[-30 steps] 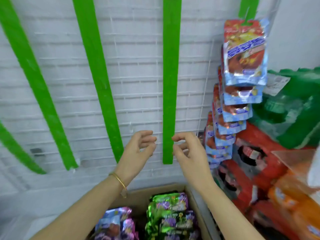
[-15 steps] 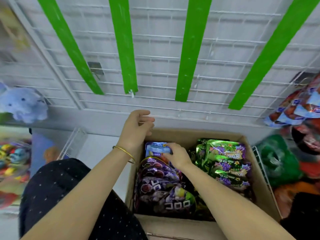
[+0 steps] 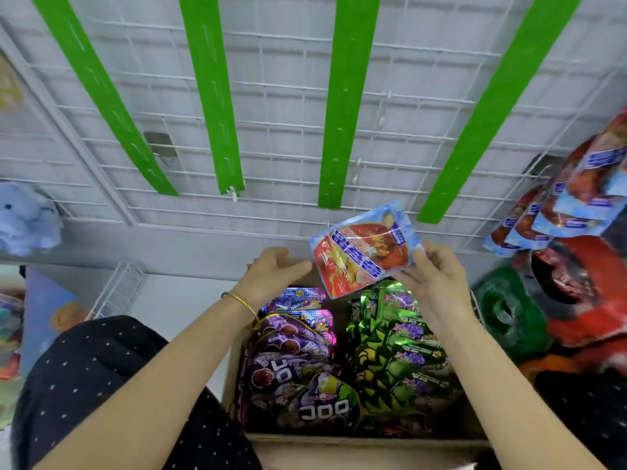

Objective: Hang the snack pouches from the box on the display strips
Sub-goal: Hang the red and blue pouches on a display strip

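At the right hand (image 3: 437, 283) the grip is a pinch: thumb and fingertips (image 3: 428, 257) close on the pale-blue end of a red-and-blue pouch (image 3: 363, 249), held in the air over the far edge of the box (image 3: 339, 442). Leftward from that grip the pouch runs out flat, its printed face toward the camera. Its long axis lies nearly crosswise, dipping a little to the left. The red end, which I take for the top that hangs, points away from the grip toward the left hand (image 3: 274, 271). That hand is spread, fingers straight and reaching for the red end. The tips are just beside it, and I cannot tell whether they touch.

Up and to the left of the grip, the middle green strip (image 3: 330, 184) ends above the pouch's red end. The right-hand green strip (image 3: 431, 212) ends just above the grip itself. Both are bare at their lower ends. Farther right of the grip hang the hung pouches (image 3: 559, 212) of the same kind. Below the grip, inside the box, lie purple pouches (image 3: 295, 368) and green pouches (image 3: 400, 351).

The coming move likely turns on that sideways top. The pouch has to swing upright so the red end faces a strip, and the left hand is the nearer one to guide it.
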